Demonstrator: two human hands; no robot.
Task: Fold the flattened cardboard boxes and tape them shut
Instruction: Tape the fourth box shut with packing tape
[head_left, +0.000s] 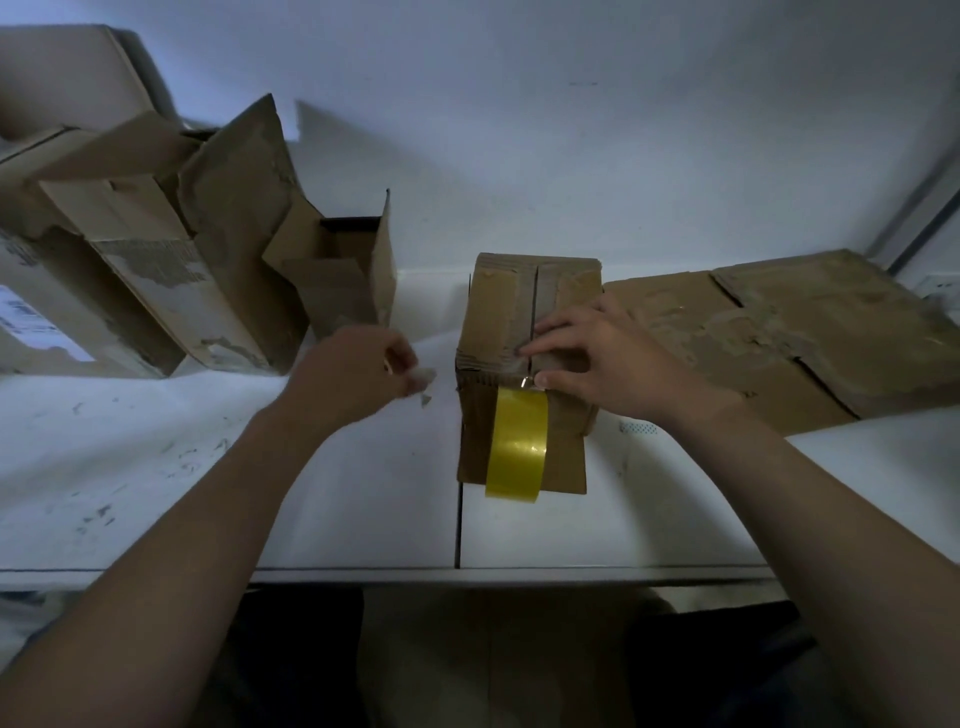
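Flat-fingered, the right grip (587, 358) presses a shut cardboard box (493, 312) trailing glossy yellow tape (517, 447); the left grip (363, 369) pinches a pale scrap (423, 376).

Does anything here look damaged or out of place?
Yes. The open boxes at left and the flat cardboard at right have torn, peeled surfaces. The yellow tape hangs down the front of the small box, past its bottom edge. The left hand pinches a pale scrap.

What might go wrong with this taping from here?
Only the right hand presses the box flaps shut; if it lifts, the seam may spring open. The yellow tape roll lies against the box's front, so its pull could drag the tape crooked or peel it. The left hand, pinching a pale scrap, gives no support.
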